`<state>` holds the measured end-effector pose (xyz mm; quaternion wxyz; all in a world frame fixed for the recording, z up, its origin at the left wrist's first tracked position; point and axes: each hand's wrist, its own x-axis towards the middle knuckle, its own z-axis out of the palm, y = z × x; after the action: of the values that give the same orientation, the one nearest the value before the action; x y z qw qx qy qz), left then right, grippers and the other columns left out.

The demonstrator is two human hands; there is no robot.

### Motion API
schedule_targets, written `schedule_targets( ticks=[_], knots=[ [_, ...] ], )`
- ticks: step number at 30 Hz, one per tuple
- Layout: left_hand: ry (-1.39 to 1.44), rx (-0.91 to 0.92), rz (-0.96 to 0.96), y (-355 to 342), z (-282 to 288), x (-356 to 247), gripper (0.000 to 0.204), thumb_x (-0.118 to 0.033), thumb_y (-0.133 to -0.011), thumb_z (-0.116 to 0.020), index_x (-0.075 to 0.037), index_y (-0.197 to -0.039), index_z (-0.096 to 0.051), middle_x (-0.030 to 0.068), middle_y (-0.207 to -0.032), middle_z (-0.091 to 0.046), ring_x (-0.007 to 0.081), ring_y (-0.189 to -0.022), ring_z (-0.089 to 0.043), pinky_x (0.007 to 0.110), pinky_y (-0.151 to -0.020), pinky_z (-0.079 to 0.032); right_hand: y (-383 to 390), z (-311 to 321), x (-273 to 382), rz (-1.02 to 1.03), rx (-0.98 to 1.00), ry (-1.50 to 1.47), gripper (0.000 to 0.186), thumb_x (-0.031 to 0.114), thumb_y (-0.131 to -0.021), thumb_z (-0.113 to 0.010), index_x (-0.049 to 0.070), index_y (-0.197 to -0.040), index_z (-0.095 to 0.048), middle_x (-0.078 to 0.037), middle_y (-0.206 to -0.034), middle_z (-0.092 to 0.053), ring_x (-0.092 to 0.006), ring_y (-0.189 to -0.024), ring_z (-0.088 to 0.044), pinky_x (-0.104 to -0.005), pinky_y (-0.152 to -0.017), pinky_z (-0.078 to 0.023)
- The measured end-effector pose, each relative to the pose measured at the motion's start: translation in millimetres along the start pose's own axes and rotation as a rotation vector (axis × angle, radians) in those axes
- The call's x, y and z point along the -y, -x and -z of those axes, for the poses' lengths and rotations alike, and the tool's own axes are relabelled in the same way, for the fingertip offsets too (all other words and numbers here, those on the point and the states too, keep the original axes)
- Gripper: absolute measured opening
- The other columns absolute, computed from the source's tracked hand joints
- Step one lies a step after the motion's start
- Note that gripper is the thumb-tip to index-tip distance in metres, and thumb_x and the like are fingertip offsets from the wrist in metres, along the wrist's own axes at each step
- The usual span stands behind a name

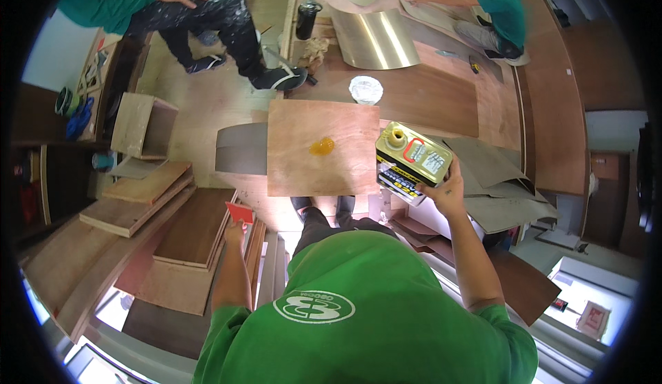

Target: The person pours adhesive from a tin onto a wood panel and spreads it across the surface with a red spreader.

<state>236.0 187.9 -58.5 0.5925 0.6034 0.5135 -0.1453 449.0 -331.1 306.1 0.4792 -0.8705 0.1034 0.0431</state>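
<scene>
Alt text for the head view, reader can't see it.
A person's right hand holds a metal can beside a wooden board bearing an amber puddle; the left hand holds a flat red tool. One co-worker is at upper left, another at upper right.

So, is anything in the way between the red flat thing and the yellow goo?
Nothing visible is. From the red scraper in the left hand to the yellow puddle, there's only open space and the bare near-left corner of the board.

The person wears a green short-sleeved T-shirt [393, 322] bearing a white oval emblem [314, 307], with dark trousers [316, 224] below.
</scene>
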Motion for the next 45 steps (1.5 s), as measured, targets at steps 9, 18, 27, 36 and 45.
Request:
schedule_targets(
  ticks=[9,18,27,36,45],
  knots=[
    [0.0,-0.069,-0.005,33.9,4.5,-7.8,0.025,-0.02,-0.091,-0.063,0.003,-0.1,-0.066,0.0091,-0.086,-0.067,0.0144,-0.073,-0.061,0.028,-0.067,-0.049,-49.3,20.0,-52.4,-0.024,-0.297,-0.193,0.07,-0.009,-0.057,-0.078,0.002,-0.12,-0.048,-0.011,-0.113,-0.061,-0.0207,-0.102,-0.059,-0.0333,-0.094,-0.047],
    [-0.069,-0.276,0.047,132.5,-10.0,-8.4,0.021,-0.021,-0.091,-0.062,0.0,-0.096,-0.065,0.0071,-0.084,-0.066,0.0152,-0.074,-0.061,0.029,-0.069,-0.049,-172.5,22.8,-144.5,0.027,-0.51,-0.221,0.068,-0.003,-0.059,-0.082,-0.001,-0.117,-0.047,-0.015,-0.11,-0.059,-0.0248,-0.103,-0.058,-0.0345,-0.093,-0.047],
    [-0.256,-0.339,0.079,248.0,-25.4,8.4,0.024,-0.021,-0.092,-0.061,0.002,-0.097,-0.064,0.0108,-0.091,-0.069,0.0195,-0.081,-0.065,0.034,-0.075,-0.051,-277.2,-8.7,-240.8,-0.241,-0.544,-0.008,0.076,0.014,-0.056,-0.087,-0.001,-0.118,-0.045,-0.021,-0.122,-0.05,-0.0376,-0.115,-0.051,-0.0427,-0.1,-0.043],
    [-0.348,-0.355,0.014,265.2,-23.9,20.0,0.031,-0.024,-0.092,-0.061,0.006,-0.095,-0.067,0.0132,-0.083,-0.071,0.0221,-0.078,-0.07,0.033,-0.075,-0.053,-316.3,-29.3,-274.4,-0.254,-0.55,-0.068,0.095,0.013,-0.058,-0.085,-0.004,-0.135,-0.031,-0.024,-0.131,-0.043,-0.0414,-0.121,-0.046,-0.0432,-0.104,-0.041],
    [-0.28,-0.285,-0.112,254.9,-94.7,-43.8,0.028,-0.02,-0.093,-0.062,0.004,-0.105,-0.068,0.014,-0.089,-0.072,0.02,-0.084,-0.068,0.031,-0.078,-0.051,-277.8,-68.1,-288.0,-0.206,-0.631,-0.106,0.097,0.012,-0.059,-0.084,-0.002,-0.137,-0.027,-0.024,-0.129,-0.042,-0.0399,-0.12,-0.045,-0.0446,-0.105,-0.038]
  ],
)
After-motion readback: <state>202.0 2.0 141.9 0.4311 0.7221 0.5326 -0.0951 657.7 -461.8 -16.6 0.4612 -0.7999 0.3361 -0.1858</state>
